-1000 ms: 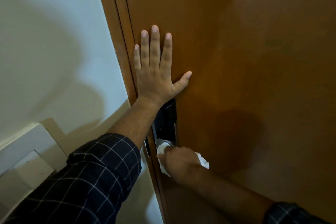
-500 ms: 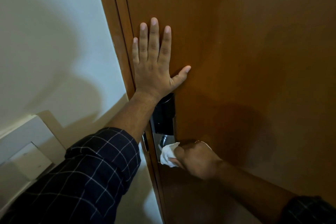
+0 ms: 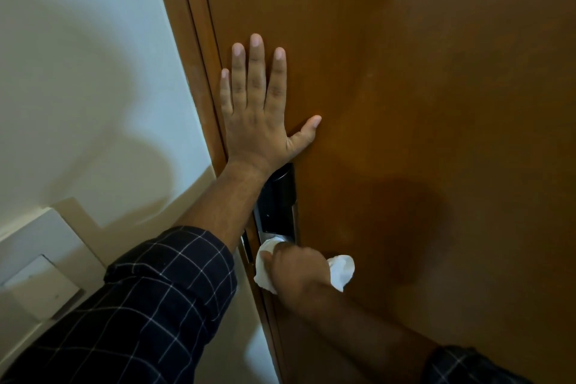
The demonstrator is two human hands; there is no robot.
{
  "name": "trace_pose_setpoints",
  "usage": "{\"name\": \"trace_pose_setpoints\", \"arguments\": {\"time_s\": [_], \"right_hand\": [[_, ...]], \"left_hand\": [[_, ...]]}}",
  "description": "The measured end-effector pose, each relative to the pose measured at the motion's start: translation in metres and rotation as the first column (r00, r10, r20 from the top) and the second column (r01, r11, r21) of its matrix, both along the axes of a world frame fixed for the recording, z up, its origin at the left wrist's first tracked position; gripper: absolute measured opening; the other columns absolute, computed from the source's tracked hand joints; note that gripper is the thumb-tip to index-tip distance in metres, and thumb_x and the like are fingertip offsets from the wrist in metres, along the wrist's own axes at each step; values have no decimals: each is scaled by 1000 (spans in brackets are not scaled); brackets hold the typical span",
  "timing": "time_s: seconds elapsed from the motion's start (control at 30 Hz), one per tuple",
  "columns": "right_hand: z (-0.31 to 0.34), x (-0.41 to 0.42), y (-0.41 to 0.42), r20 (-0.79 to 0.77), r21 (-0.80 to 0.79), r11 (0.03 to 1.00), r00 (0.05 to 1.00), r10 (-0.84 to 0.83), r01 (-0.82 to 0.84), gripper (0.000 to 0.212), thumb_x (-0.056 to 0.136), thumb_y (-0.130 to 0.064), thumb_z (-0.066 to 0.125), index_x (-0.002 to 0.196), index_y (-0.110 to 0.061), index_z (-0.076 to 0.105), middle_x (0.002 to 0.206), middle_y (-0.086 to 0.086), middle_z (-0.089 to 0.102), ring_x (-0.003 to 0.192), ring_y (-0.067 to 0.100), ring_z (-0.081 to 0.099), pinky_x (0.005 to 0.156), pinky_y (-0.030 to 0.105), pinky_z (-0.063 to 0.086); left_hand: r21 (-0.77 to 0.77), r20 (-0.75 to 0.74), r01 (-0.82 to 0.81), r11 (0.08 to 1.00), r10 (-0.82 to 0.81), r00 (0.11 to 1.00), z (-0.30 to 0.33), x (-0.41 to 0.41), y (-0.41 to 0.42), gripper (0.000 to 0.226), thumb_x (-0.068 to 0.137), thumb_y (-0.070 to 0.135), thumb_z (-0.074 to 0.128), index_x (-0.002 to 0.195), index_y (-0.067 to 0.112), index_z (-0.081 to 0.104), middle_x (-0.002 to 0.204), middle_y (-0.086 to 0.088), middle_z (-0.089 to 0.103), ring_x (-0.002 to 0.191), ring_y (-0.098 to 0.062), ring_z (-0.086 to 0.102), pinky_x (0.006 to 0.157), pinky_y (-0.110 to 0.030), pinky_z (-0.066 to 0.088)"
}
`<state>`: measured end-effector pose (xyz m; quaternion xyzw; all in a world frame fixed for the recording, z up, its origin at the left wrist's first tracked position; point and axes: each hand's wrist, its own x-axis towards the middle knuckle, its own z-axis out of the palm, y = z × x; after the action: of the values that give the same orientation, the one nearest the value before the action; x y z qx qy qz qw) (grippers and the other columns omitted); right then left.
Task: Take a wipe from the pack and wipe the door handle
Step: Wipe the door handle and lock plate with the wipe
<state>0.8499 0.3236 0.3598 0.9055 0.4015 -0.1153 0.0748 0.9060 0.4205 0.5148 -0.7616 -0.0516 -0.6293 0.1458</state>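
Wipe (image 3: 341, 270), white, crumpled, soft.

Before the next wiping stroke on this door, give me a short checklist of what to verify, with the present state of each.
1. Wipe in hand: ok, the right hand is closed on it, white ends showing on both sides.
2. Wipe on the handle: cannot tell, the right hand covers the handle itself.
3. Door braced: ok, the left hand lies flat and open on it above the black lock plate.
4. Left arm clear of the wiping hand: ok, the checked sleeve sits to its left.
5. Lock plate wiped: cannot tell.
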Motion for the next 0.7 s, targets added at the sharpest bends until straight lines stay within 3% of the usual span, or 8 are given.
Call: {"name": "trace_pose_setpoints", "arguments": {"time_s": [0.07,0.1,0.17,0.2,0.3,0.4,0.57,0.7], "right_hand": [[0,-5,-11,-15,164,986,999,38,-35,26,100,-33,38,109,-16,55,108,13,62,105,36,60,81,46,48],[5,-12,-25,67,154,984,994,83,-93,21,95,-36,45,94,-17,54,88,9,59,90,32,65,68,42,50],[-1,-6,-51,325,63,970,924,202,-234,24,74,-33,69,85,-18,54,76,3,60,74,22,68,57,30,52],[-3,1,-67,403,146,949,893,202,-281,24,69,-30,72,85,-17,59,73,0,65,66,21,68,54,29,53],[-1,26,-109,451,208,836,808,379,-508,24,76,-26,71,96,-13,65,80,4,71,69,23,65,68,32,52],[-4,29,-117,514,170,807,749,418,-566,37,76,-21,68,109,-5,64,87,10,72,75,27,66,73,35,54],[-11,-4,-70,550,189,892,797,251,-411,56,85,-17,48,138,-1,39,89,16,70,65,31,65,57,39,52],[-7,-23,-28,396,341,913,915,76,-224,60,94,-12,44,146,2,16,114,26,62,89,40,65,71,46,52]], "left_hand": [[4,0,3,1000,-3,1000,1,1,1,93,89,77,36,156,13,22,160,-21,28,150,-38,20,124,-51,7],[4,-1,3,1000,-3,1000,1,1,3,93,89,77,36,156,14,21,160,-21,28,150,-38,20,124,-50,6],[6,-2,-1,1000,1,1000,1,0,3,93,89,77,36,156,14,21,160,-21,27,150,-38,19,124,-49,5],[8,-5,0,1000,0,1000,1,0,2,93,89,78,36,156,14,21,160,-21,28,150,-38,19,125,-49,5],[8,-5,-7,1000,7,1000,0,2,1,94,89,78,36,156,15,21,160,-20,28,150,-37,20,124,-49,6],[-6,-5,-11,1000,11,1000,1,0,0,93,89,77,37,156,15,22,160,-20,29,150,-38,21,124,-51,8],[-7,-8,-11,1000,11,1000,1,-2,-2,93,89,77,36,155,13,22,160,-22,30,150,-38,21,123,-53,12],[-2,-15,-5,1000,5,1000,0,-2,-1,93,90,77,35,156,13,20,160,-21,29,150,-38,21,123,-55,15]]}}
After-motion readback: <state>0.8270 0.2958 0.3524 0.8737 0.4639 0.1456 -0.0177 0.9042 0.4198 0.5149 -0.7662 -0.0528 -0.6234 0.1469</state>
